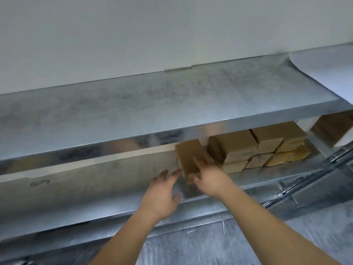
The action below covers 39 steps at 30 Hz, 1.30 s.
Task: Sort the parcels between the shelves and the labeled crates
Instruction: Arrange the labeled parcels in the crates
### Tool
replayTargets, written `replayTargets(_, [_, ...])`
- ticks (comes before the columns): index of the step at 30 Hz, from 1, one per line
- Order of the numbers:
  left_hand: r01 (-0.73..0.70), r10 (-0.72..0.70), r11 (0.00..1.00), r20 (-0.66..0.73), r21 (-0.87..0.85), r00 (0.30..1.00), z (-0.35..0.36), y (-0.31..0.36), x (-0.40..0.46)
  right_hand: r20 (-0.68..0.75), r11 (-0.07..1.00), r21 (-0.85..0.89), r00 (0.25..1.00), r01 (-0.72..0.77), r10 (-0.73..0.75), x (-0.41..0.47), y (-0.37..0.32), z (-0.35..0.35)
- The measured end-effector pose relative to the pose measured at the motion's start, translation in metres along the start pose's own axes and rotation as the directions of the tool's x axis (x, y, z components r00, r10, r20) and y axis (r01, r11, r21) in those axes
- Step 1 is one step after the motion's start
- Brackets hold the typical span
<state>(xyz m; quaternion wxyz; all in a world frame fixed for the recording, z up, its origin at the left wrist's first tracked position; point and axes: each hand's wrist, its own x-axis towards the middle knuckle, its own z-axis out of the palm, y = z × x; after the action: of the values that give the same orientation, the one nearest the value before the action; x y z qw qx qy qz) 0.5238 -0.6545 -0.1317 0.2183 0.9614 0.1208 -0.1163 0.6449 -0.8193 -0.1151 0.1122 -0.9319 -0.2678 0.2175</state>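
Brown cardboard parcel (pixel 188 155) sits on the lower grey metal shelf (pixel 114 188), just beside a stack of brown boxes (pixel 254 148). Right hand (pixel 210 178) rests on it, fingers straight; left hand (pixel 162 194) fingers spread wide, touching its corner

Two hands (pixel 162 196) (pixel 210 176), two metal shelves (pixel 152 104) (pixel 95 188), roughly nine cardboard parcels (pixel 236 144).

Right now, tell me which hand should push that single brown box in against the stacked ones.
Right. The right hand already rests its fingers on the single box, on the side nearest the stacked boxes. The left hand lies open beside it, at most grazing its edge.
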Motion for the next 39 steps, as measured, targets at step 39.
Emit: replayTargets(39, [0.043,-0.247,0.915,-0.475,-0.400,0.845,-0.020,-0.016,-0.143,-0.229,0.734,0.470,0.871,0.490,-0.434,-0.068,-0.076,0.030])
